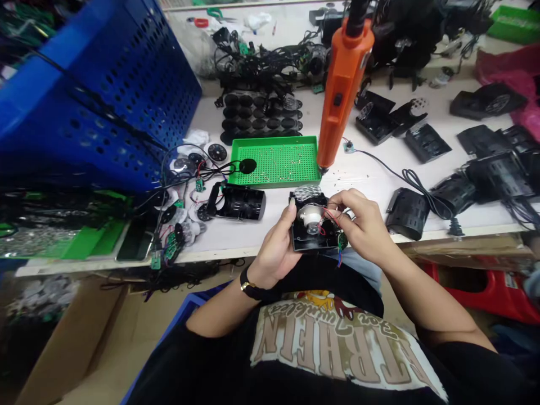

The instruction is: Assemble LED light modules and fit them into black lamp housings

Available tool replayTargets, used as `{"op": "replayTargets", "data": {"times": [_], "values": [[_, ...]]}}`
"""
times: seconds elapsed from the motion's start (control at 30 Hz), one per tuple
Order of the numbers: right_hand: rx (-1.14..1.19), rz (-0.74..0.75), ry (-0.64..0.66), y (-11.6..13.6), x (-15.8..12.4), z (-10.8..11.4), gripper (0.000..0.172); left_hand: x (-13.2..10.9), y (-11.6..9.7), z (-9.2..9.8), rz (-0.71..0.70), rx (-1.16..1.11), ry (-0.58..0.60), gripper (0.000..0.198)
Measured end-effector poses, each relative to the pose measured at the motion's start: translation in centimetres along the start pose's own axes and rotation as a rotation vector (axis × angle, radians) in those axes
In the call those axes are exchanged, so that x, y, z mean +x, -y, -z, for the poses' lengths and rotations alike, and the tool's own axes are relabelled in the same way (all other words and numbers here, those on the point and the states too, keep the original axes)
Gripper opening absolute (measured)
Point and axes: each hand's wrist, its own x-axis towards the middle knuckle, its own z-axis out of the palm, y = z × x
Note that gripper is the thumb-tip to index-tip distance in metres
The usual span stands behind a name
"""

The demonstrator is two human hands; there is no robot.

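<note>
We hold a black plastic housing (306, 239) with a round metal motor (310, 218) just above the workbench (248, 233) edge.
Our left hand (276, 250) grips it firmly; our right hand (363, 222) pinches its red wires (325, 225), near a green parts tray (274, 147).

Driver: orange electric screwdriver (343, 95), hanging upright, tip just beside the tray
Tray: green perforated tray (274, 163), holding small screws, on the table (236, 236)
Crate: blue perforated crate (97, 95), tilted, left of tray
Housings: black plastic housings (426, 143), right of screwdriver
</note>
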Motion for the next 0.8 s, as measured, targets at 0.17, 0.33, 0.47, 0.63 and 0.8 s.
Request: {"op": "replayTargets", "data": {"times": [0.17,0.33,0.47,0.63,0.8], "values": [[-0.023,-0.022,0.061,0.1,0.4,0.1,0.013,0.0,-0.2,-0.2,0.036,-0.129,-0.026,0.038],[-0.036,-0.036,0.09,0.6,1.0,0.1,0.014,0.3,-0.4,0.0,0.018,-0.09,-0.046,0.036],[-0.045,-0.022,0.095,0.8,1.6,0.0,0.015,0.4,-0.6,0.1,0.029,-0.053,-0.06,0.036],[-0.058,-0.032,0.13,0.7,2.0,-0.2,0.015,0.5,-0.7,0.3,0.028,-0.024,-0.052,0.035],[-0.071,-0.04,0.16,0.7,2.2,-0.2,0.015,0.7,-0.7,0.4,0.03,-0.052,-0.042,0.034]]}}
